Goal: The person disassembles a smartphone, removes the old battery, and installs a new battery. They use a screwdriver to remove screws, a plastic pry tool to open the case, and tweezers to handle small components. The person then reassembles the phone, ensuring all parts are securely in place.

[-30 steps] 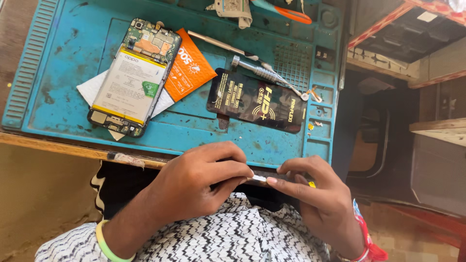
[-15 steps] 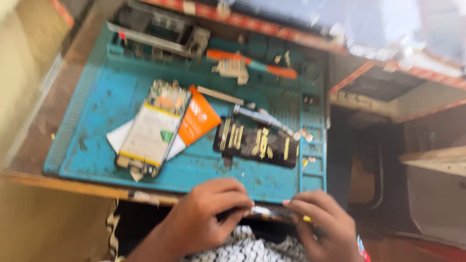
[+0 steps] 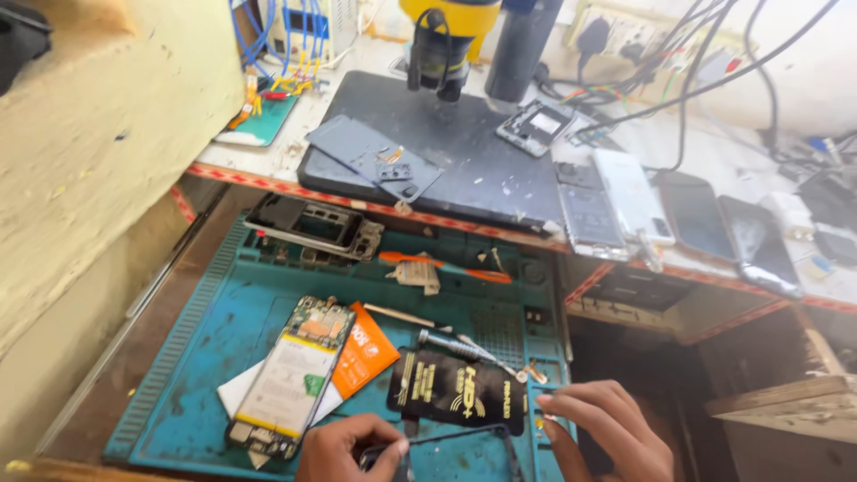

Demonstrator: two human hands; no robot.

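Over the teal mat (image 3: 205, 357), both hands — left (image 3: 344, 451), right (image 3: 607, 428) — pinch a thin dark strip (image 3: 464, 433) between closed fingers, beside an opened phone (image 3: 290, 379).

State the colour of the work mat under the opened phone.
The work mat is teal blue, seen best in the head view, beneath the opened phone.

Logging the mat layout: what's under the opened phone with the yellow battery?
The opened phone lies on a white sheet and overlaps an orange packet, all on the teal repair mat. Whatever else sits beneath its body is covered.
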